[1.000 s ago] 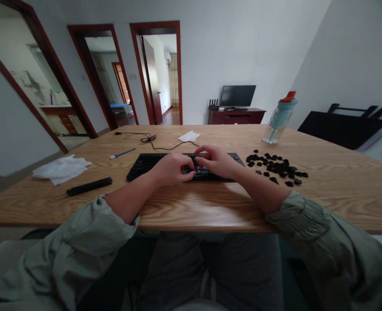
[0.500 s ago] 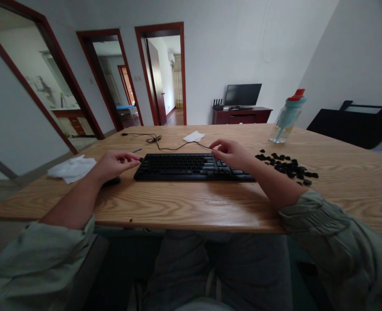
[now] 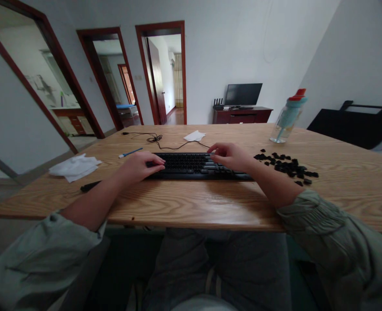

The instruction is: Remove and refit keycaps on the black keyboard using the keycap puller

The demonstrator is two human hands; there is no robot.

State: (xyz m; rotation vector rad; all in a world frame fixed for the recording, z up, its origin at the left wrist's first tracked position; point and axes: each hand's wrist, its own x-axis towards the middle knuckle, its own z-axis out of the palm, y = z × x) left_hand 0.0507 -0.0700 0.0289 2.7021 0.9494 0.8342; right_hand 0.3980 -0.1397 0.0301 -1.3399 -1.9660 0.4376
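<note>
A black keyboard (image 3: 186, 163) lies lengthwise on the wooden table in front of me. Over its left part is my left hand (image 3: 138, 166), thumb and fingers pinched together at the keys. What they pinch is mostly hidden; a small black keycap showed at these fingertips a moment ago. My right hand (image 3: 231, 155) rests on the right part of the keyboard, thumb on the keys and fingers curled at the back edge. Part of the key area under it is hidden. Loose black keycaps (image 3: 288, 166) lie scattered to the right of the keyboard.
A thin cable (image 3: 154, 138) runs behind the keyboard. White tissues (image 3: 76, 167), a blue-and-white brush-like stick (image 3: 131, 153) and a black handle (image 3: 89, 186) lie at left. White paper (image 3: 194, 136) lies at the back; a water bottle (image 3: 286, 123) stands back right.
My left hand has moved right, from beside the keyboard's left end to over its left keys, uncovering the blue stick and black handle. My right hand has barely shifted.
</note>
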